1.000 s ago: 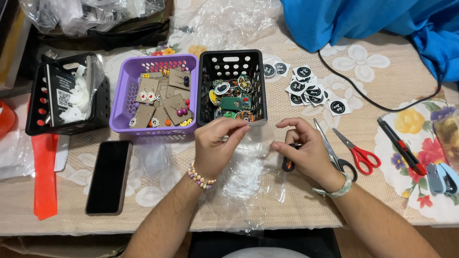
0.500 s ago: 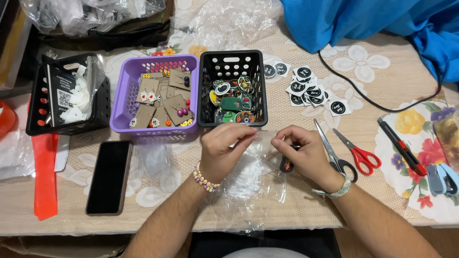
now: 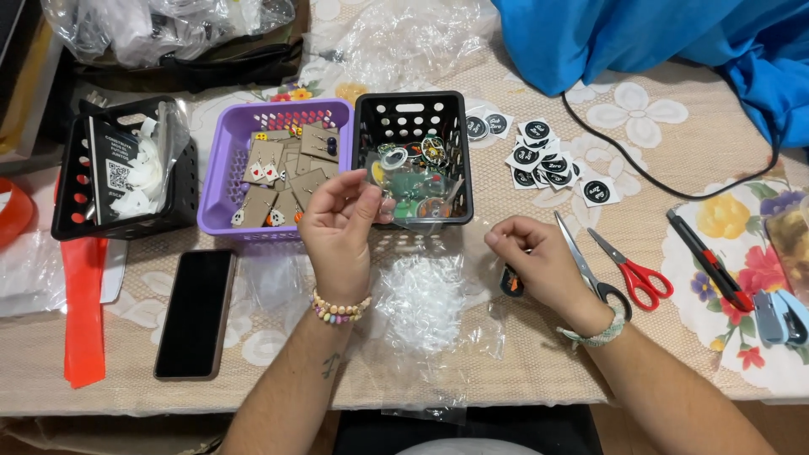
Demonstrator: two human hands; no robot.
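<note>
Holding a small clear plastic bag (image 3: 389, 195) up in front of the black basket (image 3: 410, 118), your left hand (image 3: 340, 226) had its fingers (image 3: 358, 187) pinched on the bag's edge, just above the basket's near rim. Your right hand (image 3: 539, 261) rested on the surface (image 3: 506, 362) with its fingers curled in and pressed together near the thumb; you could not tell whether they pinched anything. A crumpled sheet of clear plastic (image 3: 419, 302) lay between your wrists. The purple basket (image 3: 229, 181) of carded earrings stood touching the black one on its left. Two pairs of scissors (image 3: 628, 268) lay just beside your right hand, and a dark phone (image 3: 195, 312) lay well apart from your left hand.
</note>
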